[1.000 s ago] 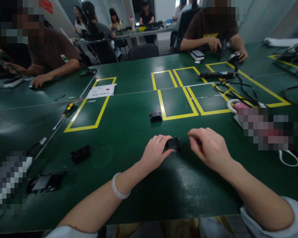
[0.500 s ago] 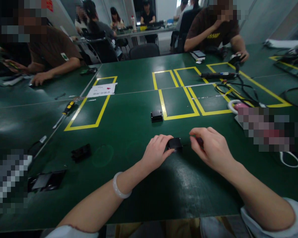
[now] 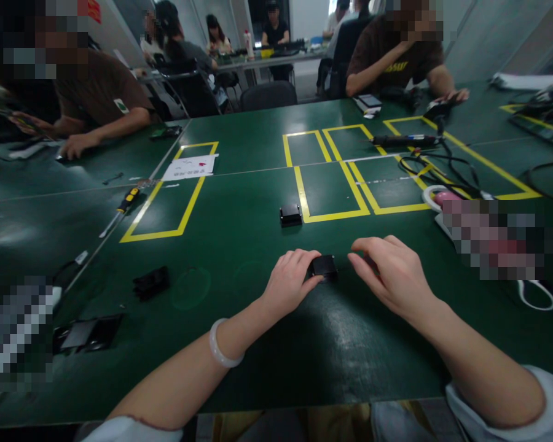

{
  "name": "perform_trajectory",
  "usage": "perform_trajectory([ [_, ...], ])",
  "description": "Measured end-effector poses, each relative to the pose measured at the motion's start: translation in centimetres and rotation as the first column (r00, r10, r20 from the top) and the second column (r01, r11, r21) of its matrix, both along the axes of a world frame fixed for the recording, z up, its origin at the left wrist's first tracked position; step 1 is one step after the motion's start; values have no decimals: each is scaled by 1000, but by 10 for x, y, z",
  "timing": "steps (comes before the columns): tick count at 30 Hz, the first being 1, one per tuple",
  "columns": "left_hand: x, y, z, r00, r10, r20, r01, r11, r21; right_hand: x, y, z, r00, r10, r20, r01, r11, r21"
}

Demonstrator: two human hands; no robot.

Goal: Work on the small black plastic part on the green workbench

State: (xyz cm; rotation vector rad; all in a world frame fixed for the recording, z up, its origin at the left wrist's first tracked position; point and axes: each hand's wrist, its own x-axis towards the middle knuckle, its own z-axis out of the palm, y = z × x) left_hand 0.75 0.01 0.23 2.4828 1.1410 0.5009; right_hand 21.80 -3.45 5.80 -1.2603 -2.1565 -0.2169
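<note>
My left hand (image 3: 292, 277) grips the left end of a small black box-shaped part (image 3: 325, 267) on the green table, thumb in front and fingers behind. To the right of that part, my right hand (image 3: 389, 273) is held just apart from it. Its thumb and index finger are curved and separated, and I see nothing between them. A second small black box-shaped part (image 3: 290, 215) sits farther back, beside a yellow tape corner. At the left lies a dark black piece (image 3: 152, 283) whose kind I cannot make out.
Yellow tape (image 3: 336, 216) marks rectangles on the green table (image 3: 239, 368). A screwdriver (image 3: 128, 201) and a white paper (image 3: 191, 167) lie to the left. Black cables (image 3: 456, 162) spread at the right. A black pouch-like item (image 3: 88, 333) is near left. Two people sit across the table.
My right thumb and index finger have parted slightly and shifted a little left. My left hand and the black part have barely moved.
</note>
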Motion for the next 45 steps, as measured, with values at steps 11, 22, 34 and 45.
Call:
perform_trajectory([
  [11,0,1,-2,1000,4,-7,-4,1000,9,-2,2,-3,1000,-21,6,21,999,49],
  [22,0,0,-2,1000,4,-1,-4,1000,11,-2,3,-6,999,-14,-35,17,996,85],
  [34,1,0,0,1000,6,-26,-6,1000,8,0,6,-11,997,-5,-79,14,993,114],
  [45,0,2,1,1000,0,-27,0,1000,14,-2,9,-9,999,-5,-43,8,998,59],
])
